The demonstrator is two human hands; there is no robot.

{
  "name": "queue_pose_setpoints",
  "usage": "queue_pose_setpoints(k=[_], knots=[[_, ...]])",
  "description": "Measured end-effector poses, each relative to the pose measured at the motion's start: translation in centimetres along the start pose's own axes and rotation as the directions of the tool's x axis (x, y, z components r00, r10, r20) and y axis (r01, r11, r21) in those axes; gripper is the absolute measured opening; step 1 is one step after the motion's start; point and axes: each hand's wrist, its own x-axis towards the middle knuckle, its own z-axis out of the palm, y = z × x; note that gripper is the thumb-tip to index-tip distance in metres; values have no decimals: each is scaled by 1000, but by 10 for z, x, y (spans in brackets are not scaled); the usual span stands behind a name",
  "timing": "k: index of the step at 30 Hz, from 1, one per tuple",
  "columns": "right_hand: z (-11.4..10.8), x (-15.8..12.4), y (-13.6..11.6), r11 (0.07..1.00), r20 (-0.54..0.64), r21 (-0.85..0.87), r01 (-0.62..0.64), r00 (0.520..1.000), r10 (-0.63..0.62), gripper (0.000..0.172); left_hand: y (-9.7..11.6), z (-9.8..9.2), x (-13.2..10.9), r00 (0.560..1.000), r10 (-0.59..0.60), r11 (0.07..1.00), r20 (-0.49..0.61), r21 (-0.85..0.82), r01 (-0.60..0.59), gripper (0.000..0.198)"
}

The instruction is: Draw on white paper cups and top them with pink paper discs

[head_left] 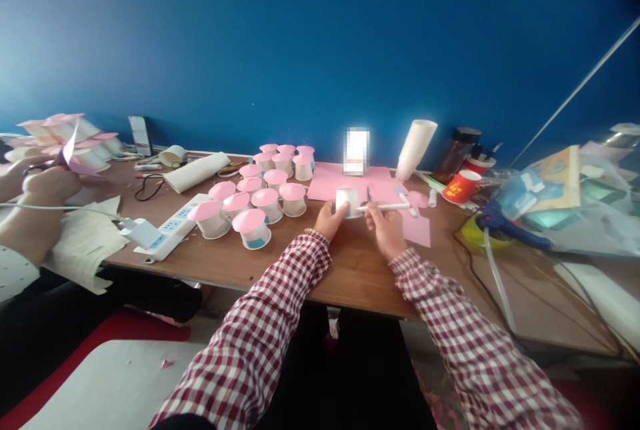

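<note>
Fingers [339,212] of left hand [329,219] around a white cup [349,201], of right hand [385,227] around a pen [389,207], its tip blurred

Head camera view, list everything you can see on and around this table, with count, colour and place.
white cup: one, white, held at table middle
marker: one, white, held, tip at the cup
pink-topped cups: over a dozen, white with pink tops, left of centre
pink paper: several sheets, pink, behind the held cup
cup stack: one, white, leaning by the wall
red cup: one, red, right of the stack
power strip: one, white, table's left front
table: one, brown
co-worker's hands: far left, holding a pink piece
left hand: checked sleeve, grips the white cup
right hand: checked sleeve, grips the marker
</note>
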Motion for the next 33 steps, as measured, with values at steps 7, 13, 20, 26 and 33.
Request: queue_pose_setpoints(k=[7, 13, 20, 26, 33], knots=[[-2, 4, -1, 906, 137, 367, -211, 976, 171, 33, 8, -4, -4, 982, 186, 907, -38, 390, -157, 46], [-2, 4, -4, 885, 126, 407, -226, 974, 191, 30, 24, -1, -17, 980, 197, 503, -42, 862, -64, 43], [-2, 4, -6, 900, 112, 382, -212, 977, 182, 28, 30, -6, -38, 947, 274, 397, -169, 917, 49, 49], [2, -2, -6, 979, 110, 153, -132, 987, 116, 27, 36, -2, -62, 892, 450, 583, 48, 741, -333, 15], [4, -4, -1, 989, 154, 95, -110, 984, 94, 30, 37, 3, -63, 876, 480, 597, 49, 713, -367, 16]])
